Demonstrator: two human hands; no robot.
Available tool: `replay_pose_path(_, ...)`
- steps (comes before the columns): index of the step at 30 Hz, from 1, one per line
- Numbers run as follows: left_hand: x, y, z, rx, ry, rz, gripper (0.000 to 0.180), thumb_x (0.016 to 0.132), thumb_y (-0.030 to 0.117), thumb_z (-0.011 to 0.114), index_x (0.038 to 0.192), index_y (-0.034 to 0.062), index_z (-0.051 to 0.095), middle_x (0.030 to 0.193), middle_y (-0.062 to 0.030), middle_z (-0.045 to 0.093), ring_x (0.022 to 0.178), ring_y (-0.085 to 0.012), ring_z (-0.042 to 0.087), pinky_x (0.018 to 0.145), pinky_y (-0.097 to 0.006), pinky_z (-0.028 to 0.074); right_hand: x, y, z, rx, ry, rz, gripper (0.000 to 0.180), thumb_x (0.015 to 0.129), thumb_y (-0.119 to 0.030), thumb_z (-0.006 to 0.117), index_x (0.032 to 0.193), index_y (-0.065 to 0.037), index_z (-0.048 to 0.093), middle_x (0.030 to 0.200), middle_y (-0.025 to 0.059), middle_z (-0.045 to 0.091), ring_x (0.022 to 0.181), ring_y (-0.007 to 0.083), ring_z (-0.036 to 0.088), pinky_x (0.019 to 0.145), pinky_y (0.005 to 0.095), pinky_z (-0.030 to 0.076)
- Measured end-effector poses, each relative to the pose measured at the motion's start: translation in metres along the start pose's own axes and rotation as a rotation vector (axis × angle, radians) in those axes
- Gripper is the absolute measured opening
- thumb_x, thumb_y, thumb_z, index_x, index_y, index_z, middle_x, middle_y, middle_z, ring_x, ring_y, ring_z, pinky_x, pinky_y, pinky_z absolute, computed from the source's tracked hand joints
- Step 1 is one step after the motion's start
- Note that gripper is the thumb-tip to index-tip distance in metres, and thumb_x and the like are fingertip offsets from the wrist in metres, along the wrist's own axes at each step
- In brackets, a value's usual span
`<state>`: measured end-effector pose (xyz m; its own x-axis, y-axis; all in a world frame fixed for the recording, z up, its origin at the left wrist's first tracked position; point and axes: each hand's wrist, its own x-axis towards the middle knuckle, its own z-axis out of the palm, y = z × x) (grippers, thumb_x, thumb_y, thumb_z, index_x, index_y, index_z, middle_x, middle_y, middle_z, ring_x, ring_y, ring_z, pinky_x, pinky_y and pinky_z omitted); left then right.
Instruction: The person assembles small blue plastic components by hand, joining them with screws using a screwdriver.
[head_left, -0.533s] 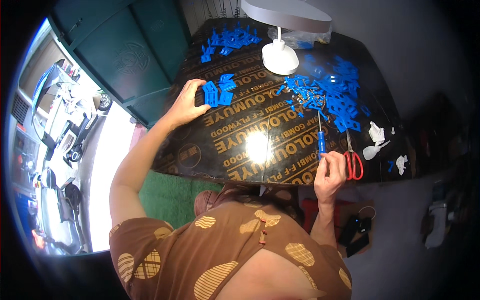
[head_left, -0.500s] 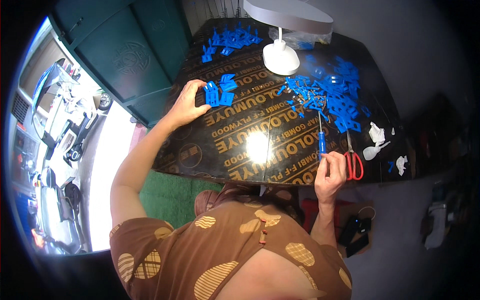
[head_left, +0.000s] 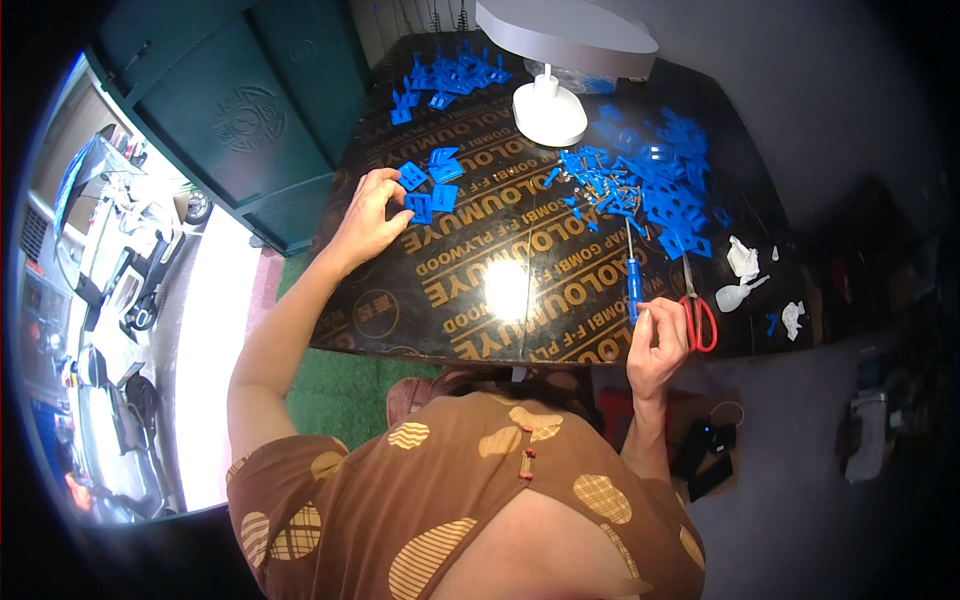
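On the left part of the dark table, my left hand (head_left: 372, 218) has its thumb and fingers apart. Its fingertips reach the edges of a tilted flat blue plastic piece (head_left: 411, 177) and a square blue piece with slots (head_left: 418, 208). Other blue pieces (head_left: 445, 197) lie right beside these. At the front right, my right hand (head_left: 657, 345) pinches the handle end of a blue screwdriver (head_left: 634, 280). The screwdriver's thin shaft points away from me, toward a pile of small blue parts and screws (head_left: 610, 180).
Red-handled scissors (head_left: 702, 322) lie just right of my right hand. Larger blue pieces (head_left: 672, 200) are heaped beyond them, more (head_left: 455, 75) at the far left. A white lamp (head_left: 550, 112) stands at the back. Crumpled white scraps (head_left: 742, 258) lie near the right edge.
The upper blue piece by my left hand has turned and come apart from the square one below. My right hand still holds the screwdriver. The whole view has shifted slightly.
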<state>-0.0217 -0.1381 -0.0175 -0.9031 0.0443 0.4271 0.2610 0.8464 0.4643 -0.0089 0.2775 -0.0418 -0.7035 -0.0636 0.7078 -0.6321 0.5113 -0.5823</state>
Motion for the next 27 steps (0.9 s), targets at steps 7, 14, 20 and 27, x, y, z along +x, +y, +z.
replay_pose_path(7, -0.003, 0.004, 0.006, -0.015, 0.063, -0.044, 0.016, 0.074, 0.009, 0.069, 0.081, -0.0004, 0.058, 0.118, -0.0198, 0.053, 0.114, -0.0336, 0.048, 0.098, -0.040, 0.040, 0.002, -0.001, -0.001, 0.041, -0.008, 0.031, 0.008, 0.085, 0.006, 0.056, 0.090, 0.004, 0.062, 0.087, 0.0142, 0.058, 0.078, 0.0255, 0.059, 0.067, 0.0331, 0.048)
replay_pose_path(14, 0.003, 0.046, 0.006, -0.449, -0.045, -0.419, 0.014, 0.077, 0.011, 0.067, 0.077, -0.0012, 0.062, 0.079, -0.0062, 0.064, 0.077, -0.0130, 0.058, 0.073, -0.029, 0.047, 0.001, 0.002, -0.004, 0.064, 0.030, 0.022, 0.007, 0.086, 0.005, 0.055, 0.089, 0.005, 0.061, 0.087, 0.0138, 0.058, 0.079, 0.0253, 0.059, 0.069, 0.0329, 0.048)
replay_pose_path(20, 0.014, 0.043, 0.025, -0.502, -0.187, -0.356, 0.008, 0.081, 0.008, 0.063, 0.079, 0.0004, 0.061, 0.071, -0.0014, 0.061, 0.062, -0.0072, 0.054, 0.057, -0.023, 0.042, 0.002, -0.004, -0.013, 0.110, 0.086, 0.038, 0.008, 0.087, 0.005, 0.054, 0.089, 0.004, 0.062, 0.087, 0.0132, 0.059, 0.079, 0.0242, 0.059, 0.069, 0.0322, 0.048)
replay_pose_path(27, 0.017, 0.038, 0.015, -0.364, -0.205, -0.450, 0.011, 0.074, 0.007, 0.060, 0.079, -0.0020, 0.063, 0.067, -0.0051, 0.063, 0.060, -0.0122, 0.059, 0.056, -0.027, 0.046, 0.002, 0.000, -0.036, 0.115, 0.157, 0.094, 0.007, 0.088, 0.003, 0.055, 0.089, 0.003, 0.062, 0.087, 0.0114, 0.060, 0.079, 0.0225, 0.060, 0.069, 0.0308, 0.048)
